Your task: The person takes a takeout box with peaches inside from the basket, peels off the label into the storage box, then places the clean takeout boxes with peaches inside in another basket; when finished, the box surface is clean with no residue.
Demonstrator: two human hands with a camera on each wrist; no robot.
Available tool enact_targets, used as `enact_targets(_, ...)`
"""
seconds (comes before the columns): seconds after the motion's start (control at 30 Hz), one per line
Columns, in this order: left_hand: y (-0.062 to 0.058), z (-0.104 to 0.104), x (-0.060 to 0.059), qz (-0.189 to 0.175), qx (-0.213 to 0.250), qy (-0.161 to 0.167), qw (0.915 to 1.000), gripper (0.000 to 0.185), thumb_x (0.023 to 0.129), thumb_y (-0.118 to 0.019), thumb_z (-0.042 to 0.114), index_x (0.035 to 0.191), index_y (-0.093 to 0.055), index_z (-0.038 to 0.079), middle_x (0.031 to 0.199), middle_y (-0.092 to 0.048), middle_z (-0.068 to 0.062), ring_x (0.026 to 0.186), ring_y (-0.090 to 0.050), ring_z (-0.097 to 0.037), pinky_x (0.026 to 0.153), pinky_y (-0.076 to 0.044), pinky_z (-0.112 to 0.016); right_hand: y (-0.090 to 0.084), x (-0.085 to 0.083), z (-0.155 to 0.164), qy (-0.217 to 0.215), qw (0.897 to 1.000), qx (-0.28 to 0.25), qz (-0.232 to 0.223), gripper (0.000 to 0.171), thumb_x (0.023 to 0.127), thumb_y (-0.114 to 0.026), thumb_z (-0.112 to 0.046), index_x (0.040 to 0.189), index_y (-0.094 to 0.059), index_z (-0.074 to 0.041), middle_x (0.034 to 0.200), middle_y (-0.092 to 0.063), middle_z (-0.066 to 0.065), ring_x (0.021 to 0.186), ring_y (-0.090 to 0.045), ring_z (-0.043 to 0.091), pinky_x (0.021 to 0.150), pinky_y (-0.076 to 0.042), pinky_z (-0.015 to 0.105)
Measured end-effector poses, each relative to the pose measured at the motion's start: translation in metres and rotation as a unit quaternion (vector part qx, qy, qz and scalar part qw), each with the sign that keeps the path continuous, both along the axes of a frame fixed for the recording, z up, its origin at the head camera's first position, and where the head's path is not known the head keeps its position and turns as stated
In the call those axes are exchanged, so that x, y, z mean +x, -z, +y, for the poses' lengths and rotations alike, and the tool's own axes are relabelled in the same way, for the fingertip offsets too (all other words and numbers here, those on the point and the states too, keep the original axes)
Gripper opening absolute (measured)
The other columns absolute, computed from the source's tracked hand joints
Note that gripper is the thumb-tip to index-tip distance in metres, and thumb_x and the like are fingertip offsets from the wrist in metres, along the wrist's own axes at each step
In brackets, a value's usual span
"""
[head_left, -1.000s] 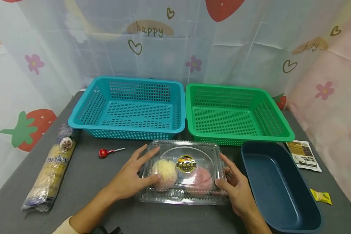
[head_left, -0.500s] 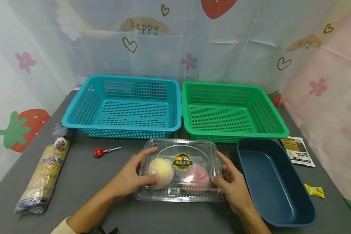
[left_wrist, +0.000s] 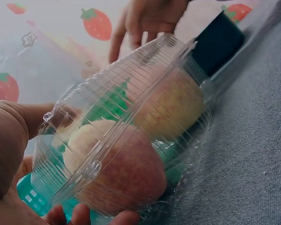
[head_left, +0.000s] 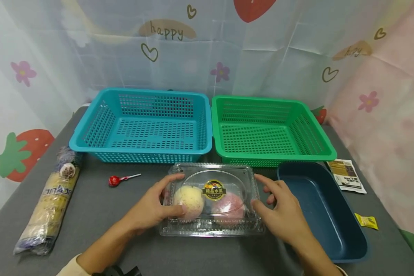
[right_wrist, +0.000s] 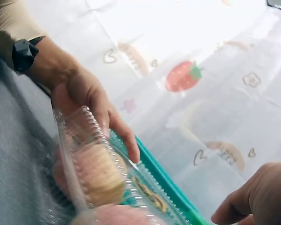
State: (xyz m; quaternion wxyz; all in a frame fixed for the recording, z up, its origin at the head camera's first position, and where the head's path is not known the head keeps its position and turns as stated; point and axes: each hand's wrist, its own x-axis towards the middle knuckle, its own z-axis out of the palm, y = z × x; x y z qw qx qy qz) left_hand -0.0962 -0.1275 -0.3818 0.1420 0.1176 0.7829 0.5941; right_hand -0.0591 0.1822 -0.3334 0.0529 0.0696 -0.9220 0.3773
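A person's left grip (head_left: 150, 209) clasps the left end of a clear plastic container (head_left: 208, 215), thumb over the lid, at the middle of the tabletop (head_left: 193, 255) toward the near edge. The right grip (head_left: 283, 209) is loose at the container's right end, fingers apart and holding nothing; whether the thumb touches the rim cannot be told. Inside sit a pale yellow fruit (head_left: 189, 201) and a pink fruit (head_left: 229, 207), beneath a black-and-gold label (head_left: 214, 190). A navy tub (head_left: 317, 205) stands toward the near right corner, a yellow wrapped candy (head_left: 366, 221) and a printed sachet (head_left: 347, 175) by the right edge. A red lollipop (head_left: 115, 181) lies left, near a long printed pack (head_left: 50, 203) along the left edge. A blue basket (head_left: 148, 143) and a green basket (head_left: 272, 157) line the far edge, before a strawberry-print curtain (head_left: 207, 46).
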Motion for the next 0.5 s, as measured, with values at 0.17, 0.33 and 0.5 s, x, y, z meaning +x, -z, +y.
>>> enact_targets(0.17,-0.001,0.0,-0.002,0.007,-0.009,0.004,0.9999,0.078,0.074,-0.082,0.016,0.142,-0.046,0.019,0.085,-0.042,-0.014,0.076,-0.041,-0.027,0.059,-0.04,-0.034,-0.014,-0.015,0.002,-0.075,0.997,0.009,0.029,0.051,0.085,-0.072,-0.007,0.134,-0.058,-0.012,0.102,-0.052,0.006,0.074,-0.046,0.02,0.054,-0.038,0.029)
enact_targets(0.33,-0.001,-0.001,-0.001,0.014,-0.009,0.009,0.9998,0.078,0.073,-0.082,0.016,0.142,-0.046,0.018,0.083,-0.042,-0.014,0.074,-0.041,-0.027,0.059,-0.04,-0.034,-0.023,-0.031,0.001,-0.137,0.99,0.009,0.014,0.047,0.087,-0.071,-0.007,0.132,-0.06,-0.01,0.101,-0.053,0.006,0.075,-0.046,0.021,0.058,-0.038,0.032)
enact_targets(0.5,-0.003,0.0,-0.001,0.008,-0.007,0.007,0.9999,0.08,0.072,-0.083,0.015,0.143,-0.045,0.017,0.085,-0.041,-0.014,0.077,-0.041,-0.028,0.06,-0.039,-0.035,-0.027,-0.045,-0.009,-0.174,0.985,0.014,-0.005,0.041,0.089,-0.069,-0.008,0.128,-0.063,-0.012,0.104,-0.056,0.005,0.072,-0.047,0.017,0.058,-0.04,0.032)
